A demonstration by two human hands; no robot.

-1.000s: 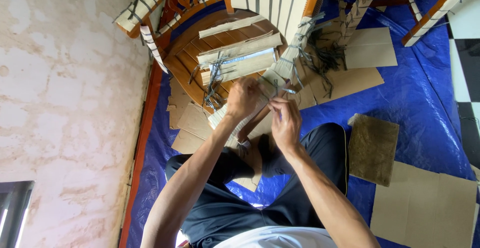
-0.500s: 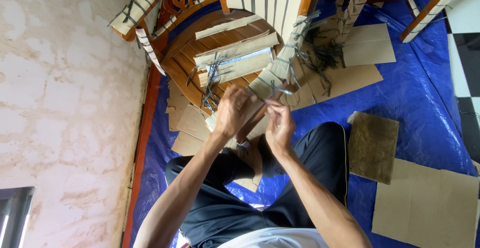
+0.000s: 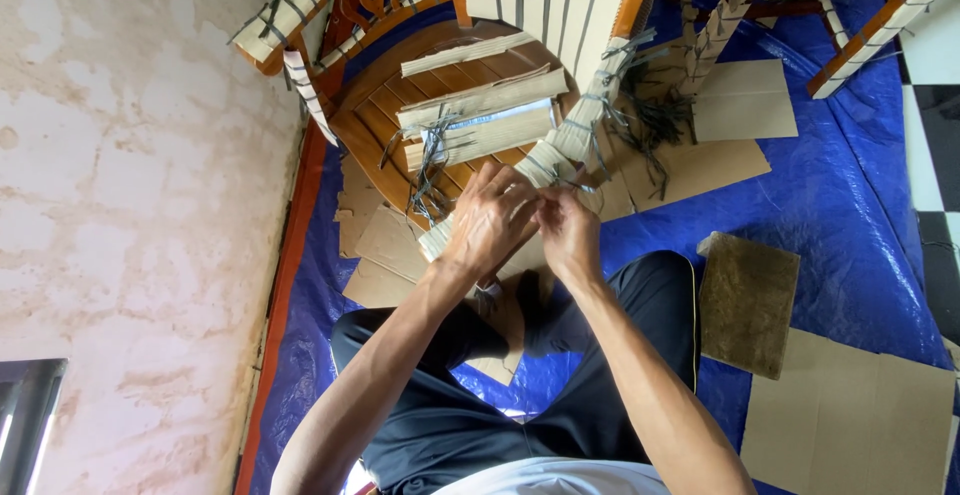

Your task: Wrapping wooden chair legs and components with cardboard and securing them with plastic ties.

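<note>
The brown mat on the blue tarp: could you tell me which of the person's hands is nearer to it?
Right. The right hand works left of the brown mat; the left hand is farther left.

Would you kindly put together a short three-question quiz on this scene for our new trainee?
1. True or false: both hands are at the cardboard-wrapped chair leg.
2. What covers the floor? A) blue tarp B) green carpet C) bare tiles only
3. Which hand lies nearer the wall?

Key
1. True: the left hand and right hand meet on it, at the grey string.
2. A
3. The left hand.
</note>
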